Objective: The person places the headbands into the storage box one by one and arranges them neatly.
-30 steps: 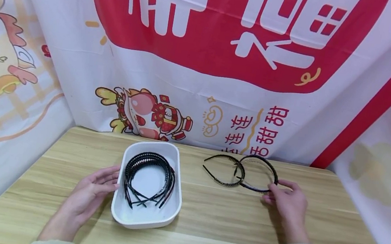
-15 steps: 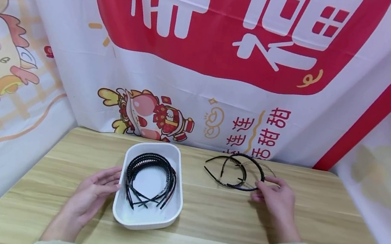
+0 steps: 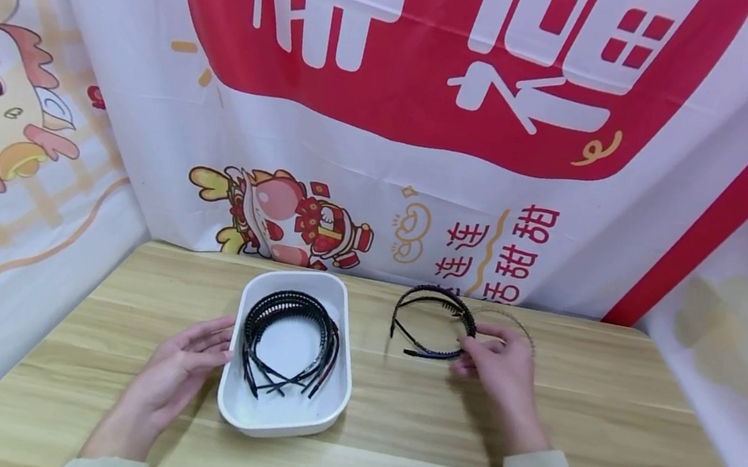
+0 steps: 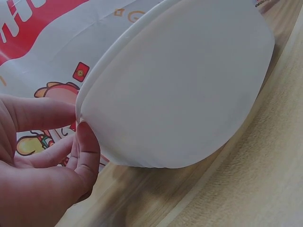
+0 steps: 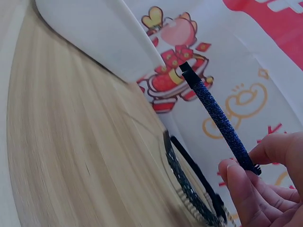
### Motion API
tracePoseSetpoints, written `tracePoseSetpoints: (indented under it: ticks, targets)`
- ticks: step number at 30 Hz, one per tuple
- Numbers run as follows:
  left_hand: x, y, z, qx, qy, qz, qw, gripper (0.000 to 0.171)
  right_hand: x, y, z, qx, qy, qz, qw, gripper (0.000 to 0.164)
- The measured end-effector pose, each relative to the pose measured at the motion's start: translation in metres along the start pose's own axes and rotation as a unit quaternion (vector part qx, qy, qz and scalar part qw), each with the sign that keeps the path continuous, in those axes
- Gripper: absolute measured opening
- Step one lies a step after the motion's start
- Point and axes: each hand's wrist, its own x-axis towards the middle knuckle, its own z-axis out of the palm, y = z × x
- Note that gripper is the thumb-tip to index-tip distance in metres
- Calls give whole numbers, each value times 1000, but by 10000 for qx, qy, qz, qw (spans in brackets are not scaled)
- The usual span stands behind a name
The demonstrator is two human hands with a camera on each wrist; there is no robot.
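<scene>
My right hand (image 3: 501, 371) pinches a dark headband (image 5: 220, 120) between thumb and fingers. Its band is glittery blue-black with a plain black end, and small teeth show near my fingertips. In the head view the held headband overlaps a second dark headband (image 3: 414, 343) lying on the table. To the left, my left hand (image 3: 178, 370) rests its fingertips against the side of a white plastic bin (image 3: 223, 396); in the left wrist view they touch the bin's outer wall (image 4: 180, 94) near the rim. Several black toothed headbands (image 3: 296, 302) lie in the bin.
A thin, pale curved band (image 3: 513, 318) lies on the wooden table (image 3: 384, 466) behind my right hand. At the table's back edge hangs a white and red printed cloth (image 3: 388, 132), with more printed cloth at both sides.
My right hand has moved left with the held headband, which now overlaps the lying one almost fully. The pale band behind has come into sight. My left hand and the bin stay in place.
</scene>
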Motion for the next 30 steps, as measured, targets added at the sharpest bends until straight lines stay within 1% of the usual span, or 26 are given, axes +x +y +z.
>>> tracePoseSetpoints:
  ticks: [4, 8, 12, 15, 18, 23, 30]
  targets:
    - [0, 0, 0, -36, 15, 14, 10000, 63, -3, -4, 13, -171, -107, -61, 9998, 52]
    - [0, 0, 0, -91, 56, 10, 9999, 59, -5, -11, 32, -266, -188, -154, 9993, 48]
    - [-1, 0, 1, -126, 98, -5, 9999, 56, -7, -19, 53, -118, -398, -299, 9987, 45]
    - [-1, 1, 1, -103, 80, -8, 9999, 60, -10, -25, 67, 40, -575, -458, 9973, 43]
    - [-1, 1, 2, -81, 47, -13, 10000, 63, -12, -31, 81, 12, -736, -597, 9955, 43]
    - [-1, 1, 2, -81, 81, -44, 9999, 64, -15, -37, 101, -243, -1008, -682, 9923, 45]
    - [-1, 0, 2, -54, 94, -94, 9999, 66, -19, -45, 125, -557, -1397, -660, 9864, 45]
